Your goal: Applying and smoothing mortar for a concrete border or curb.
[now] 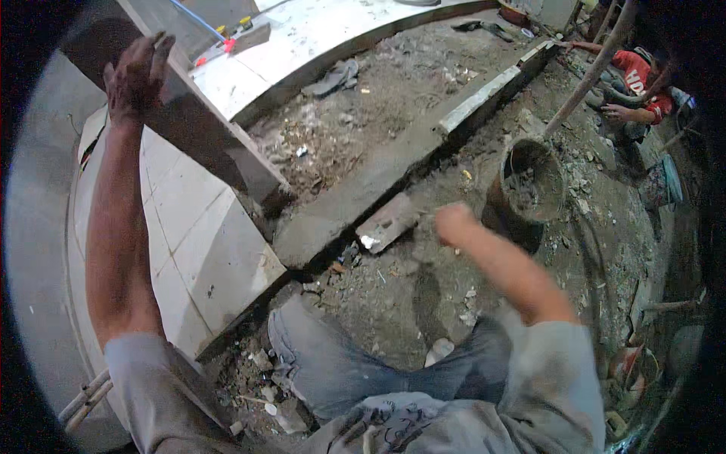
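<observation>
Right hand fisted, trowel just left

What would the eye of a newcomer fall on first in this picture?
Probably the slanting board at upper left, with the left hand at its upper part. Next comes the bucket, right of the middle, beyond the blurred right hand. At upper right, another person's red shirt stands out.

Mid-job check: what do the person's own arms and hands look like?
The left sleeve and right sleeve are short, loose and greyish, baring the arms below. The left hand and right hand look ungloved, though the right is blurred.
</observation>
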`<state>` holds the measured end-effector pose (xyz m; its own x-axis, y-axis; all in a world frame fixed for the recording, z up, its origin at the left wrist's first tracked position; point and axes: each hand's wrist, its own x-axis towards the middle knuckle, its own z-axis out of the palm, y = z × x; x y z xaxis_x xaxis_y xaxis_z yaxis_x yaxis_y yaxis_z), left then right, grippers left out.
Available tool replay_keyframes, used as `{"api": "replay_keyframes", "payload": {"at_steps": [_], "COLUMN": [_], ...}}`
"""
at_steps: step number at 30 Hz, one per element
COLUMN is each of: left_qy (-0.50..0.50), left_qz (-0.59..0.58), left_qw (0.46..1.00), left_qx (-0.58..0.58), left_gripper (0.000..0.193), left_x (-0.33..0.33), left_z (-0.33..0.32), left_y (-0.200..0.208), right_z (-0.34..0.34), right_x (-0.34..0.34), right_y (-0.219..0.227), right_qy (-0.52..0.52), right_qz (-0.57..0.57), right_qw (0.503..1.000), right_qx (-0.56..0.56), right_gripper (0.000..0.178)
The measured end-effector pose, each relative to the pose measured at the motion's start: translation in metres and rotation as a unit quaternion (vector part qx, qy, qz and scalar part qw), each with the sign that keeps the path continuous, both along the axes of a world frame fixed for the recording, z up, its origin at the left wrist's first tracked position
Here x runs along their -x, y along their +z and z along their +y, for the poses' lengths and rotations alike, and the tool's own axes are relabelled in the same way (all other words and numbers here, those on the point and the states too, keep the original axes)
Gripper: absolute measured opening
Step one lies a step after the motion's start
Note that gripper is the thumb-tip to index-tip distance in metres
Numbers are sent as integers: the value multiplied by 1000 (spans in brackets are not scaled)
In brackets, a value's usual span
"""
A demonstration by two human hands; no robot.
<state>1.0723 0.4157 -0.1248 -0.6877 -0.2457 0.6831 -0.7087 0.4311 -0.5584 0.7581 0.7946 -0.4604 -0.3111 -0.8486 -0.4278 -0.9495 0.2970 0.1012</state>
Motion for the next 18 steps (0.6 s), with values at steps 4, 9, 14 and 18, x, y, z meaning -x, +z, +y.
{"api": "replay_keyframes", "payload": {"at_steps": [4, 9, 14, 18], "left_qy": [29, 23, -126, -103], "left_qz": [-24, 39, 190, 60], "left_qw": [987, 994, 970, 961], "left_qx": [159, 102, 84, 251], "left_gripper": [29, 35, 34, 30], "left_x": [7, 45, 79, 51], "left_z": [2, 21, -7, -25], "left_y": [18, 7, -29, 2], "right_z": [78, 98, 93, 30], "right_x": [52, 48, 28, -32], "right_y": [96, 78, -56, -135], "right_qy": [112, -216, -424, -241], "right_qz": [63, 8, 36, 28], "right_qw": [967, 975, 903, 955], "right_qx": [-218, -53, 62, 173], "right_gripper": [17, 38, 37, 56]}}
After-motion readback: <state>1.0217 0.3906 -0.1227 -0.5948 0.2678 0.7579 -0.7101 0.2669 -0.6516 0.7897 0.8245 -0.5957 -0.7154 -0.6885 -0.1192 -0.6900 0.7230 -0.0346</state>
